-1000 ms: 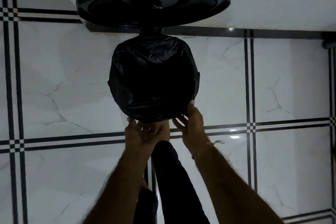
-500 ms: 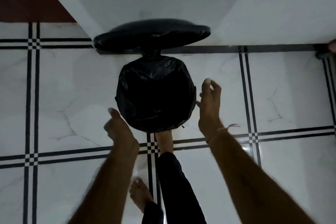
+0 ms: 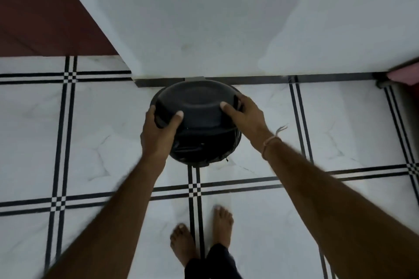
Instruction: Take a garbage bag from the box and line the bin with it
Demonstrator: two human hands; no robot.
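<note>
A round black bin stands on the white tiled floor against the wall. Its black lid is down over the top and hides the inside. A bit of black garbage bag shows as a crinkled edge around the bin's lower front rim. My left hand grips the lid's left edge, thumb on top. My right hand grips the lid's right edge, thumb on top. The bag box is not in view.
A white wall rises right behind the bin, with a dark skirting strip at its foot. A dark red surface fills the upper left. My bare feet stand on the floor just in front of the bin.
The lid was up and the bag-lined opening showed; now the lid is down. Both hands left the front rim, spread apart, then took hold of the lid's sides. My foot came off the bin's base.
</note>
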